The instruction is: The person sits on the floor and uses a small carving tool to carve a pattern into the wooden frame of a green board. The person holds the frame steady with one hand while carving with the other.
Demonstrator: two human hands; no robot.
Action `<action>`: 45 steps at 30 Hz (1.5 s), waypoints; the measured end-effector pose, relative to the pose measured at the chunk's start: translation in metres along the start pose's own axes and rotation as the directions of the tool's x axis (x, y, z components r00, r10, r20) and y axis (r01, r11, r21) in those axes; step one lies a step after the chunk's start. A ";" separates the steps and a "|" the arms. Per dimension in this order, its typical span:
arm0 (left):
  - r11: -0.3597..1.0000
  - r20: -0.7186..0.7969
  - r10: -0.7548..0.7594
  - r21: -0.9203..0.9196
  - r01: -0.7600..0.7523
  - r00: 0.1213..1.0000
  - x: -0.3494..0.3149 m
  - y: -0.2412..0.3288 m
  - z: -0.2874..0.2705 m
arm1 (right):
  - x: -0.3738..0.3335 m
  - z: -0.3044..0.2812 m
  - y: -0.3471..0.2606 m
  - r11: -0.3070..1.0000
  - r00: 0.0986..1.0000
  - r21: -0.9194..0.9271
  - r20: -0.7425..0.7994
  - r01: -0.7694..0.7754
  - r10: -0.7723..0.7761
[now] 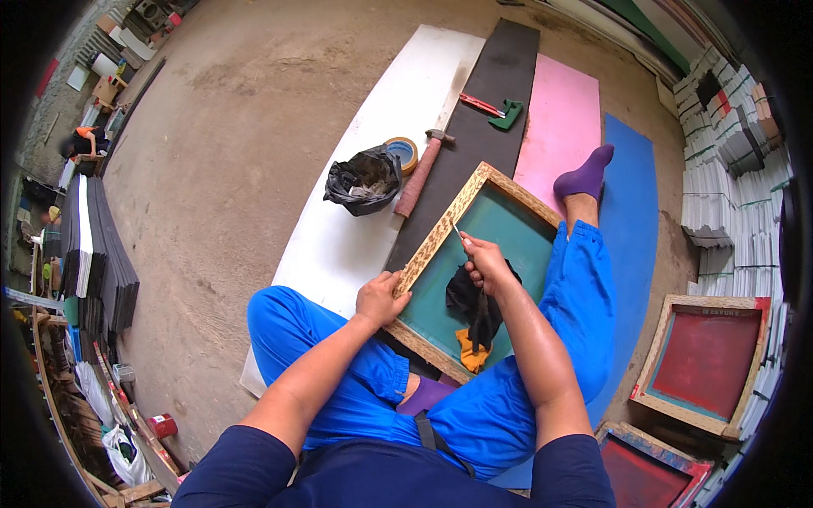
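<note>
A wooden screen frame (440,230) with green mesh (500,222) lies tilted across my legs. My left hand (383,298) is closed on its left rail near the lower corner. My right hand (486,264), above the mesh, is closed around a thin metal tool (458,229). The tool's tip meets the inner side of the left rail; most of its handle is hidden in my fingers, so its kind cannot be made out. Below my right hand, a black cloth (466,296) and a yellow-orange cloth (471,349) rest on the mesh.
On the sheets beyond the frame lie a hammer (421,175), a tape roll (402,155), a black plastic bag (364,180), a red cutter (481,104) and a green tool (506,116). Red-mesh frames (645,351) stand at right by stacked white sheets (710,199). Another person (88,140) is far left.
</note>
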State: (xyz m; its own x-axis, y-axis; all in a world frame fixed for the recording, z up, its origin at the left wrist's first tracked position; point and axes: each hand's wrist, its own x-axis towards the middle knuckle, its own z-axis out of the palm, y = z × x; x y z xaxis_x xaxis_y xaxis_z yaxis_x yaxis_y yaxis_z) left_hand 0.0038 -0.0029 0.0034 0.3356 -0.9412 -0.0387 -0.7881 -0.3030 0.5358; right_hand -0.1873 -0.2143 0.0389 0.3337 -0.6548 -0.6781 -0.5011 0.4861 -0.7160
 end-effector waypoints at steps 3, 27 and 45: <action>1.000 0.022 0.008 -0.016 -0.008 1.000 0.001 0.001 0.000 | -0.008 -0.005 -0.014 0.999 0.999 0.005 0.011 -0.054 0.053; 0.998 -0.021 0.050 -0.035 -0.050 0.999 0.000 0.001 0.000 | -0.001 -0.002 -0.045 0.559 0.913 -0.802 -0.042 0.211 -0.405; 0.997 -0.042 0.076 -0.005 -0.077 0.996 0.003 0.002 0.003 | 0.026 -0.004 -0.009 0.580 0.860 -0.759 -0.052 0.297 -0.508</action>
State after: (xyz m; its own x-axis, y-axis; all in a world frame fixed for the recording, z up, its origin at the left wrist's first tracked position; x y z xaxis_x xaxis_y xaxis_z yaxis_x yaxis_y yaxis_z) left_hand 0.0015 -0.0065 0.0014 0.2960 -0.9544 0.0382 -0.8088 -0.2291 0.5416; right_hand -0.1770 -0.2382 0.0283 0.5001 -0.8399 -0.2110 -0.7973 -0.3514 -0.4908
